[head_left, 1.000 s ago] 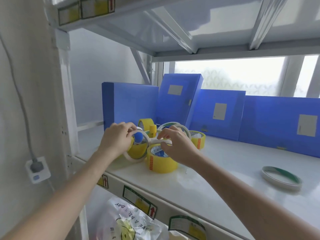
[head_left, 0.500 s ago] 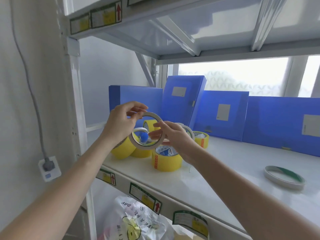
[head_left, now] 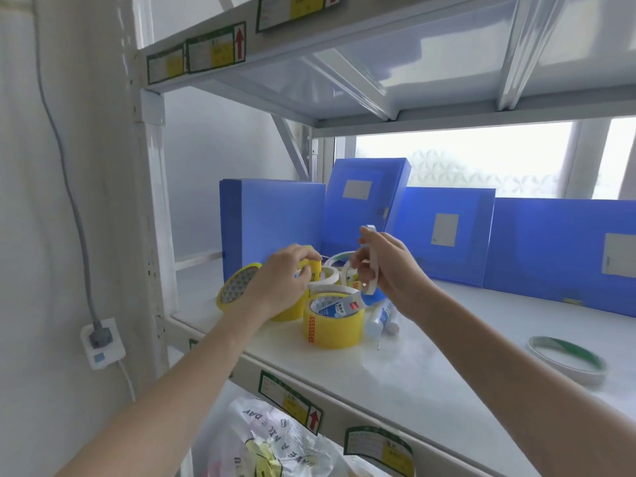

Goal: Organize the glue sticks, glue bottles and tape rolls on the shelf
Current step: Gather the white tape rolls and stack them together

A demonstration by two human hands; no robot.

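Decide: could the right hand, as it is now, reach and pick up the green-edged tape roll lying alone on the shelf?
Probably not at once. The path to the green-edged roll across the shelf looks free, but the right hand already grips a thin white roll.

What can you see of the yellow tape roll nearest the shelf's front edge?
The yellow tape roll is wide, of glossy translucent-looking yellow tape with a red dashed strip down its left side. It lies flat on the white shelf, core up. A glue bottle with a red label band lies tilted in its core. Neither hand touches it.

white tape ring (head_left: 371,259) passed to right hand (head_left: 392,270)
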